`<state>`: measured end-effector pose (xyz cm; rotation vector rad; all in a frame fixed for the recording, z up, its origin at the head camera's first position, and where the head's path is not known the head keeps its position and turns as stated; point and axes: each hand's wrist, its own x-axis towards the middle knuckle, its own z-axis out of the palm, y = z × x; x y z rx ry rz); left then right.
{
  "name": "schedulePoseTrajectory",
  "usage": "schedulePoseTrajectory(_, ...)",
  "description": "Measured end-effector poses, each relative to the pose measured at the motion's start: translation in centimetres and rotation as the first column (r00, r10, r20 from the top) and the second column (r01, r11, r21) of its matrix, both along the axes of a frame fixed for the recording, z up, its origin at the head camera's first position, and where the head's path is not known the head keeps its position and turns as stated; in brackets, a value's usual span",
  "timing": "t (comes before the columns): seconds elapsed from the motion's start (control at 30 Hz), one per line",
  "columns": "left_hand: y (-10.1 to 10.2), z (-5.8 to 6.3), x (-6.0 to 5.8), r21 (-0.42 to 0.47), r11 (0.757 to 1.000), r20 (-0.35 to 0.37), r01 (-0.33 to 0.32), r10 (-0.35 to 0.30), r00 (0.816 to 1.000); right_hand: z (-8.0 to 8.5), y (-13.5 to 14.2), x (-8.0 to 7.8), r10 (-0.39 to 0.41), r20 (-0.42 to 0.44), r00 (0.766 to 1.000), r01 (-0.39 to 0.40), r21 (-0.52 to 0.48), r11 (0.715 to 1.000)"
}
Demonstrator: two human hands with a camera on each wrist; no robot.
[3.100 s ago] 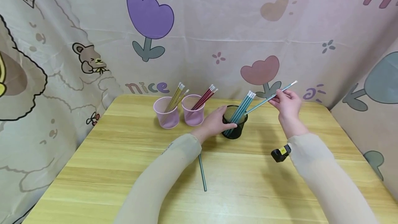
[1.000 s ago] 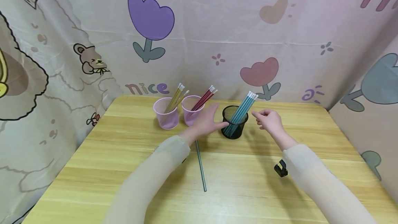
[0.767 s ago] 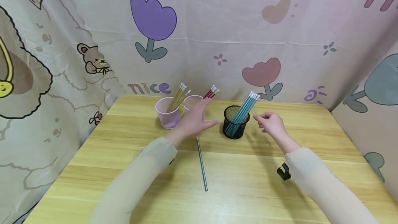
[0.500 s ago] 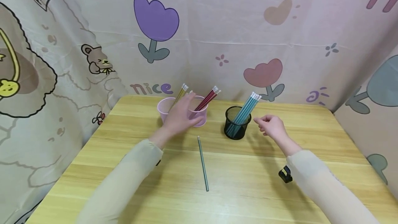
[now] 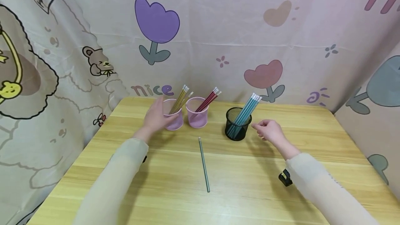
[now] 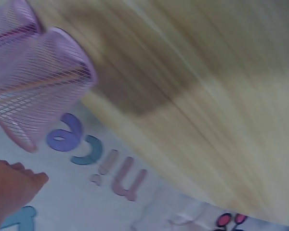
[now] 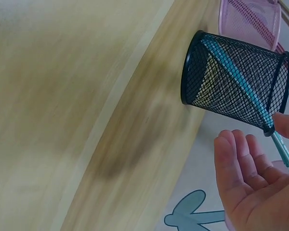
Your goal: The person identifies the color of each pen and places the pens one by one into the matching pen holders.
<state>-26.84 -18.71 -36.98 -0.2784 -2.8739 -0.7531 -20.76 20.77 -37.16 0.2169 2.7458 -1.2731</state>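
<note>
My left hand [image 5: 154, 117] is spread at the left side of a pink mesh pencil cup [image 5: 175, 123], its thumb passing in front; whether it touches the cup I cannot tell. Several yellow pencils [image 5: 178, 101] lean in that cup. Beside it, a second pink mesh cup [image 5: 197, 120] holds red pencils [image 5: 207, 101]. Several teal pencils [image 5: 246, 111] tilt rightward in a black mesh cup [image 5: 235, 134], eraser ends up. Just right of that black cup hovers my right hand [image 5: 270, 131], fingers loosely bent and nothing in them, as the right wrist view [image 7: 260, 187] confirms.
One dark green pencil [image 5: 204, 164] lies on the wooden table [image 5: 243, 190] in front of the cups. A printed cloth [image 5: 203, 16] hangs behind the table and along both sides. A small black device [image 5: 285, 177] sits at my right wrist.
The teal pencil from my right hand now stands in the black cup, and that hand has lowered beside it. My left hand has left the black cup and moved left to the yellow pencils' cup.
</note>
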Motion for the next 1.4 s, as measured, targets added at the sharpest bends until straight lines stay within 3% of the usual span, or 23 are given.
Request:
schedulePoseTrajectory(0.27, -0.8, -1.0, -0.9, -0.013, 1.0, 0.12, 0.007, -0.005, 0.993, -0.5, -0.5, 0.1, 0.033, 0.066, 0.997, -0.03, -0.05, 0.998)
schedulePoseTrajectory(0.63, -0.9, -1.5, -1.1, -0.011, 1.0, 0.1, 0.018, -0.017, 0.995, -2.4, -3.3, 0.7, 0.086, 0.179, 0.98, -0.069, -0.1, 0.993)
schedulePoseTrajectory(1.0, -0.6, -1.6, -1.0, 0.026, 1.0, 0.111, 0.004, -0.006, 0.994, -3.4, -7.8, 0.8, 0.129, 0.193, 0.973, -0.117, -0.073, 0.99)
schedulePoseTrajectory(1.4, -0.6, -1.7, -1.0, 0.027, 1.0, 0.113, -0.008, 0.005, 0.994, -4.3, -11.1, 0.6, 0.115, 0.21, 0.971, -0.095, -0.1, 0.99)
